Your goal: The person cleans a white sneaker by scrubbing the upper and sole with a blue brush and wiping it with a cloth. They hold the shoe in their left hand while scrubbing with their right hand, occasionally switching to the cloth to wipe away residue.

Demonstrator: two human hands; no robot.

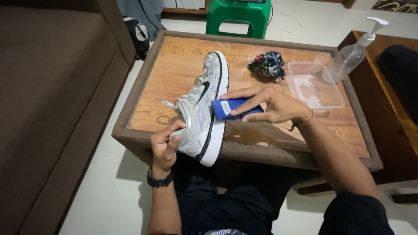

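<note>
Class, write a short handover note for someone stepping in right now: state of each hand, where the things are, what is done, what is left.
Left hand: grips the heel of the silver-white sneaker, held on its side at the wooden table edge.
Right hand: presses a blue brush block against the sole edge.
Nearby: crumpled dark cloth, clear plastic container, clear pump bottle.
Done: cannot tell how much is cleaned.
Left: probably the rest of the sole.

left wrist: a black watch with a dark strap
right wrist: a thin beaded bracelet
arms: bare to the hands, no sleeves in view
legs: dark trousers
shirt hem: dark, with pale lettering
</note>
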